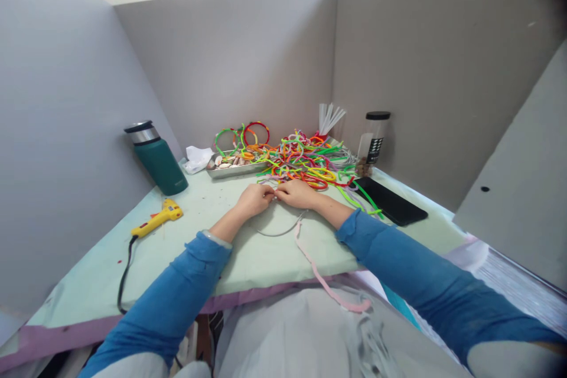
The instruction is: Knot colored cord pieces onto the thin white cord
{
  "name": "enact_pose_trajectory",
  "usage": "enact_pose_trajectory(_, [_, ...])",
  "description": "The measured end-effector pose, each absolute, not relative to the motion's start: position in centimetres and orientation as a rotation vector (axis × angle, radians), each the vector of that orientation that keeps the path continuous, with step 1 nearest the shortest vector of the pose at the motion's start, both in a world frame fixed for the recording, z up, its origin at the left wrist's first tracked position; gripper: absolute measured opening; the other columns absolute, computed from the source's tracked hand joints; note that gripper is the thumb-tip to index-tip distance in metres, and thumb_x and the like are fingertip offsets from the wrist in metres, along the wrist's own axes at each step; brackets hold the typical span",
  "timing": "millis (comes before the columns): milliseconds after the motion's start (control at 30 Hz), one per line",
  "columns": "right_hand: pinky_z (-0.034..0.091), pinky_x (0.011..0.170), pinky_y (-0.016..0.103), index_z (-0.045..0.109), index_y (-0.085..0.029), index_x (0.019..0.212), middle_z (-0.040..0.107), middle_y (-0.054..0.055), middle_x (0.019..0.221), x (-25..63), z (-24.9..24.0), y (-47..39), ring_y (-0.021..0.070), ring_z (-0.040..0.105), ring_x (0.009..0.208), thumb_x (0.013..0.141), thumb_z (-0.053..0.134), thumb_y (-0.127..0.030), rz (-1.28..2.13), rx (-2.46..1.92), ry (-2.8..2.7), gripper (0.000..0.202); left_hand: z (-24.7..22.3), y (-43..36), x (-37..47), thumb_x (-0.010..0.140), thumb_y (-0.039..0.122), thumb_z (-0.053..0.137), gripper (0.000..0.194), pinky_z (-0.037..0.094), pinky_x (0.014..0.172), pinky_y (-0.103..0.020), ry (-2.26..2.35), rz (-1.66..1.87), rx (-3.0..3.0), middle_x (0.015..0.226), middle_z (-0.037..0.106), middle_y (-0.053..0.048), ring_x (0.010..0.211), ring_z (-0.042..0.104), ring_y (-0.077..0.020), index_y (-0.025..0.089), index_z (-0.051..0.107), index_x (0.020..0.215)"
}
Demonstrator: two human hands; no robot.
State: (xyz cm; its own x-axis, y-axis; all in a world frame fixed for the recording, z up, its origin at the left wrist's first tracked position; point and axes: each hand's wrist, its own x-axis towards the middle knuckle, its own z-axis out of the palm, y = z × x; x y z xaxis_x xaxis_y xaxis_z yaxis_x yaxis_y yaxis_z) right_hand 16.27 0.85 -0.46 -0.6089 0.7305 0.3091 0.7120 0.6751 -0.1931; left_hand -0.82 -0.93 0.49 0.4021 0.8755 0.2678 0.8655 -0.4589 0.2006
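My left hand (pixel 256 199) and my right hand (pixel 296 194) meet fingertip to fingertip over the middle of the table, both closed in a pinch. Between them they grip a thin grey hoop (pixel 279 235), whose lower curve hangs toward me; its upper part is hidden by my fingers. A soft pink strip (pixel 313 266) starts near the hoop's right side and trails over the table edge onto my lap. Just beyond my hands lies a tangled heap of colourful fuzzy stems (pixel 310 159).
Left stand a yellow glue gun (pixel 157 218) with a black cord and a green bottle (pixel 160 162). Behind are a metal tray (pixel 234 172) of shell-like pieces, a crumpled tissue (pixel 198 158) and coloured rings (pixel 256 133). Right are a black phone (pixel 392 201) and a clear jar (pixel 372 144). Grey partitions enclose the table.
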Motion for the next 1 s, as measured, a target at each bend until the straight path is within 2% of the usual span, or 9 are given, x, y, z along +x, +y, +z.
enact_pose_trajectory(1000, [0.031,0.061,0.022,0.067,-0.017,0.086,0.068,0.005,0.087,16.22,-0.04,0.4,0.0141,0.056,0.074,0.087,0.036,-0.034,0.084,-1.136,-2.553,0.035,0.4,-1.08,-0.78,0.075,0.022,0.045,0.025,0.039,0.062,-0.024,1.59,0.508,2.655,0.078,0.068,-0.004,0.068,0.057,-0.0157,0.019,0.068,0.085])
